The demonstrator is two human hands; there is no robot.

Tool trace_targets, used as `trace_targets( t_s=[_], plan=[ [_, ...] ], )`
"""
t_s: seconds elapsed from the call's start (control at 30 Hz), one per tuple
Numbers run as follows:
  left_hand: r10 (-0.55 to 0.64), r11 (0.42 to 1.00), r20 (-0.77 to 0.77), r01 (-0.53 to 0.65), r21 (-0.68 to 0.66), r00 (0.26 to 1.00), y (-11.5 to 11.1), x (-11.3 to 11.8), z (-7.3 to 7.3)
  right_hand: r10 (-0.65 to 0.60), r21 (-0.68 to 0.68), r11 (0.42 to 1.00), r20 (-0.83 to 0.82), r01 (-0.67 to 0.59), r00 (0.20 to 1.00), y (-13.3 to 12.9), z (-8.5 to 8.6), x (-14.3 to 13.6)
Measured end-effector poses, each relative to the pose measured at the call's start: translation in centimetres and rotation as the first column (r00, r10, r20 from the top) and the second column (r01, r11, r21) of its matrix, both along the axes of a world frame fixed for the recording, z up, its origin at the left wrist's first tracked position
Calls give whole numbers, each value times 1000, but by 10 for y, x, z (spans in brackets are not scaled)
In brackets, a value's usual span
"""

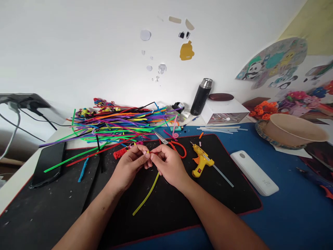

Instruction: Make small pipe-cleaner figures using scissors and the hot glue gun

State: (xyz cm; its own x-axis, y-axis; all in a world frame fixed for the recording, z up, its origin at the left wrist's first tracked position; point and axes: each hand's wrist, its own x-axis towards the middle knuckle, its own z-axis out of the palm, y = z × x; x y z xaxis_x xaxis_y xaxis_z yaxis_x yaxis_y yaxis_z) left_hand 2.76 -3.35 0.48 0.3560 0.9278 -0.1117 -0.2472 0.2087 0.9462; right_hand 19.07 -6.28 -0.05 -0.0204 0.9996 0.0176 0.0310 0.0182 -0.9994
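Observation:
My left hand point(132, 163) and my right hand point(170, 166) meet over the black mat, thumbs and fingertips pinched close together. Between them is the worked end of a yellow pipe cleaner point(148, 194), whose long tail hangs down below my right hand. A tiny bit of yellow shows at my left fingertips; its shape is mostly covered. Just behind the hands lie scissors point(178, 147) with orange-red handles. A coiled red pipe-cleaner piece point(120, 153) rests beside my left hand. Right of my right hand is a yellow glue gun point(202, 160) with a glue stick in its back.
A large pile of coloured pipe cleaners point(122, 121) lies along the wall. On the left are a black phone point(49, 161) and a short blue piece point(83, 169). A black thermos point(201, 97), a white box point(221, 113), a white power bank point(255, 172) and a beige bowl point(296, 128) stand right.

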Motion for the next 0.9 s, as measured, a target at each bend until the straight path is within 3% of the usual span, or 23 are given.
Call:
trace_targets(
  t_s=[0.6, 0.9],
  plan=[
    [3, 1000, 31, -3, -6, 1000, 1, 0, -1, 0, -13, 1000, 2, 0, 1000, -1, 0, 1],
    [3, 997, 107, 5, -77, 994, 2, 1, 1, -19, -22, 1000, -17, 18, 1000, -1, 1, 1]
  ],
)
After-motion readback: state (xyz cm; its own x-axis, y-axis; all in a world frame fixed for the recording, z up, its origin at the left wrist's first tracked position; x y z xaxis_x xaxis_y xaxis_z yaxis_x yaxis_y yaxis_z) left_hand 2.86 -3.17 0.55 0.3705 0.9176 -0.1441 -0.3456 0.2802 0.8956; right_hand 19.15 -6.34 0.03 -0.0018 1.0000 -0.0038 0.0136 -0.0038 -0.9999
